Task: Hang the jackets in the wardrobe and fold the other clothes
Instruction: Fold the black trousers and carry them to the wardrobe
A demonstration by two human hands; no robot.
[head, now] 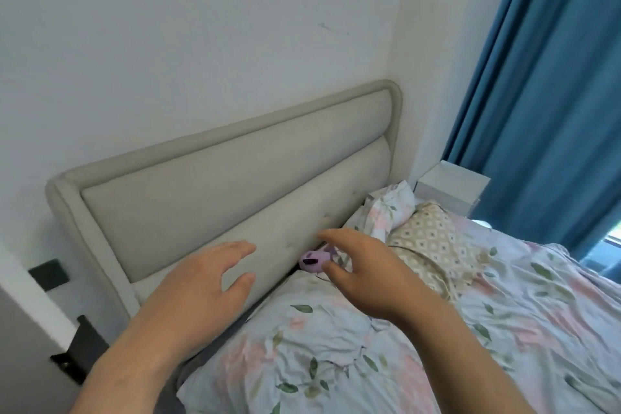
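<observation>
Two hands over the bed (336, 363).
Fingers apart, empty, on left hand (201, 282) and right hand (366, 276); purple object (315, 260) at right's nine o'clock.

— Entry one: light?
— Soft, fairly bright daylight. It comes from a sliver of window (615, 238) far right of my right hand (363, 276), past the blue curtain (537, 77).

— Entry two: shadows?
— Faint ones. There's a pale shadow under my left hand (201, 282) on the headboard (235, 178), and a darker gap just beyond my right fingertips.

— Entry three: glare?
— Only that window sliver is washed out.

— Entry four: sharpness?
— Both my hands are slightly smeared, and the dark shapes (80, 346) left of my left wrist are blurred. The bedding (336, 363) below my hands looks soft.

— Entry five: distortion?
— Wide-angle. The headboard's top bows and the curtain leans.
</observation>
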